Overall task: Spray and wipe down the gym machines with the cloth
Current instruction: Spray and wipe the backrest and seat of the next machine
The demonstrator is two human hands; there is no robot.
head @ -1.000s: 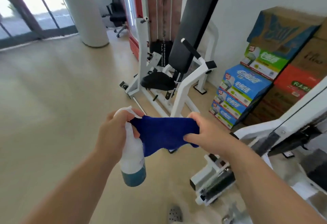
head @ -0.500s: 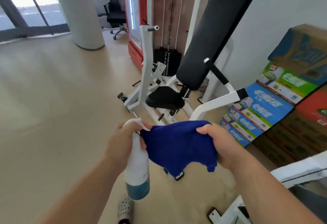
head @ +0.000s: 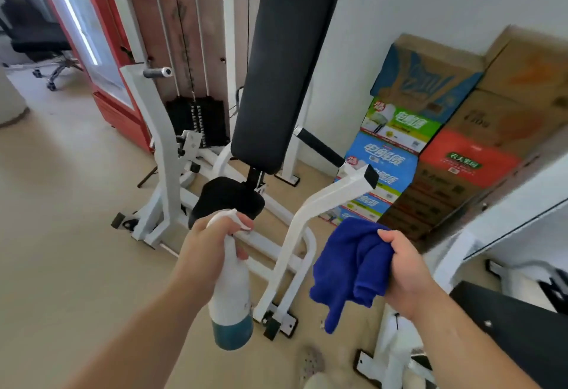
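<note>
Your hands have separated: the left hand (head: 212, 244) grips the spray bottle (head: 230, 293), the right hand (head: 405, 269) now holds the blue cloth (head: 350, 269) alone, bunched. Machine's back pad (head: 289, 63) is closer; spraying probably follows. Nozzle direction is unclear.

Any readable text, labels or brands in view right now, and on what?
"电解质": large white print on the green carton and the blue carton below it.
"农夫果园": green label on the red carton, blurred, my best reading.
Brown carton: dark number, too blurred.
Spray bottle: faint grey mark, unreadable.
Small print on all cartons: too small.
</note>
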